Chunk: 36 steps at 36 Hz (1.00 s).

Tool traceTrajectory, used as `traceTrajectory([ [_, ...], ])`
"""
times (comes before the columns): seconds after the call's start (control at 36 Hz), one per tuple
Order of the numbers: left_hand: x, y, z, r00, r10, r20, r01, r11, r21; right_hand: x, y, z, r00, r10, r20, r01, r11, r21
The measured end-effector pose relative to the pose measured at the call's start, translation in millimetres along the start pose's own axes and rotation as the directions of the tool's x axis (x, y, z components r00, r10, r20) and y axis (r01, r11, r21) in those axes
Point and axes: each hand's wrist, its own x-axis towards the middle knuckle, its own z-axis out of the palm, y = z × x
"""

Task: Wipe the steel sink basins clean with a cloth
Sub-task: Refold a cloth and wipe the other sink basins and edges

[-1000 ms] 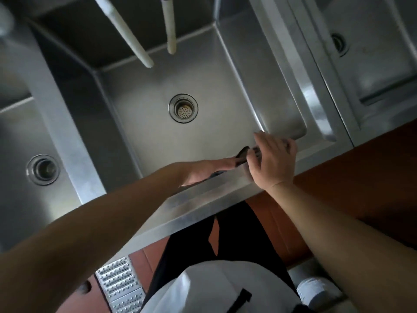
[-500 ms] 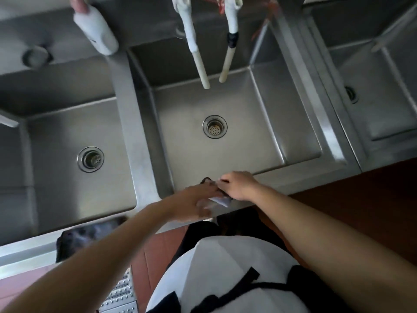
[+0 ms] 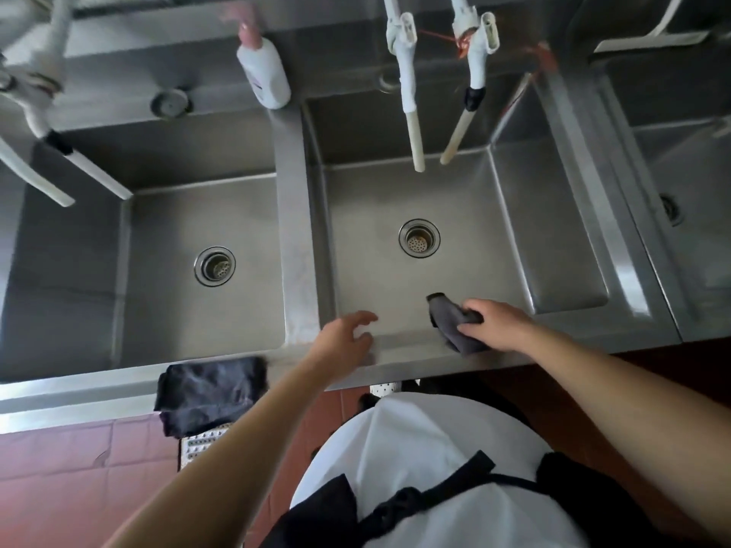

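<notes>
Two steel basins lie side by side below me: the left basin (image 3: 79, 270) and the middle basin (image 3: 494, 247), each with a round drain. My right hand (image 3: 498, 324) is shut on a dark grey cloth (image 3: 449, 316) at the near rim of the middle basin; part of the cloth hangs over the inside edge. My left hand (image 3: 348, 336) hovers open over the same rim, just left of the cloth, holding nothing.
A second dark cloth (image 3: 209, 389) is draped over the front ledge by the left basin. A white soap bottle (image 3: 263, 71) stands on the divider at the back. Two white taps (image 3: 411, 96) hang over the middle basin. A third basin (image 3: 688, 215) is at the right.
The view has pulled back and shifted left, showing both basins. My hands, together on the cloth before, have separated: the left one let go and moved left, the right keeps the cloth.
</notes>
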Motion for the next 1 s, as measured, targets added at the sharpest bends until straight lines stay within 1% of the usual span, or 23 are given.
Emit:
traceTrajectory([
  [0.11,7.5,6.1,13.3,0.996,-0.059,0.069,0.054,0.996,0.076,5.3,52.3,-32.4,0.993,0.118,-0.01,-0.118,0.993,0.0],
  [0.19,13.2,8.9,22.7,0.991,-0.103,0.081,0.087,0.98,0.18,11.9,75.1,-51.1,0.988,0.142,0.059,-0.142,0.99,-0.01],
  [0.31,20.5,14.9,33.5,0.98,-0.182,0.08,0.143,0.926,0.349,18.8,80.2,-51.9,0.991,0.086,0.106,-0.092,0.995,0.048],
  [0.39,24.7,22.1,39.2,0.965,-0.248,0.089,0.192,0.892,0.408,23.3,72.6,-39.9,0.985,0.023,0.172,-0.037,0.996,0.076],
  [0.44,29.2,29.1,40.3,0.957,-0.254,0.141,0.16,0.866,0.475,29.0,62.9,-37.3,0.97,-0.013,0.243,-0.003,0.998,0.066],
  [0.47,32.7,31.7,40.4,0.951,-0.259,0.167,0.141,0.848,0.511,31.9,55.6,-38.1,0.953,-0.033,0.303,0.017,0.998,0.057],
  [0.53,42.3,36.8,40.0,0.93,-0.331,0.158,0.218,0.845,0.488,40.0,41.8,-40.2,0.899,-0.07,0.432,0.055,0.997,0.047],
  [0.56,48.5,38.3,39.8,0.918,-0.372,0.138,0.278,0.851,0.445,42.8,35.8,-40.7,0.876,-0.081,0.476,0.071,0.997,0.039],
  [0.61,64.2,39.5,40.0,0.899,-0.432,0.075,0.397,0.875,0.278,49.4,27.0,-39.2,0.852,-0.12,0.51,0.074,0.991,0.11],
  [0.67,82.8,41.5,41.0,0.884,-0.466,0.027,0.46,0.88,0.121,58.8,23.5,-37.8,0.838,-0.166,0.519,0.085,0.981,0.177],
  [0.72,103.8,42.8,44.0,0.877,-0.48,0.004,0.479,0.877,0.043,70.1,27.4,-34.0,0.797,-0.224,0.561,0.155,0.974,0.168],
  [0.78,127.1,41.6,48.9,0.875,-0.484,0.003,0.484,0.875,-0.012,80.0,34.3,-29.7,0.772,-0.255,0.582,0.168,0.965,0.199],
  [0.86,165.2,36.2,59.3,0.86,-0.51,0.008,0.509,0.856,-0.085,91.0,47.9,-27.0,0.748,-0.246,0.617,0.079,0.955,0.285],
  [0.89,179.1,34.1,64.1,0.858,-0.514,-0.005,0.511,0.853,-0.106,96.2,53.2,-25.6,0.733,-0.238,0.637,0.071,0.958,0.276],
  [0.92,193.0,32.0,69.3,0.856,-0.516,-0.023,0.51,0.851,-0.128,101.9,57.7,-24.6,0.734,-0.234,0.637,0.079,0.962,0.262],
  [1.0,237.0,28.0,85.9,0.852,-0.518,-0.08,0.497,0.846,-0.192,129.0,71.3,-21.2,0.778,-0.187,0.6,0.085,0.977,0.194],
])
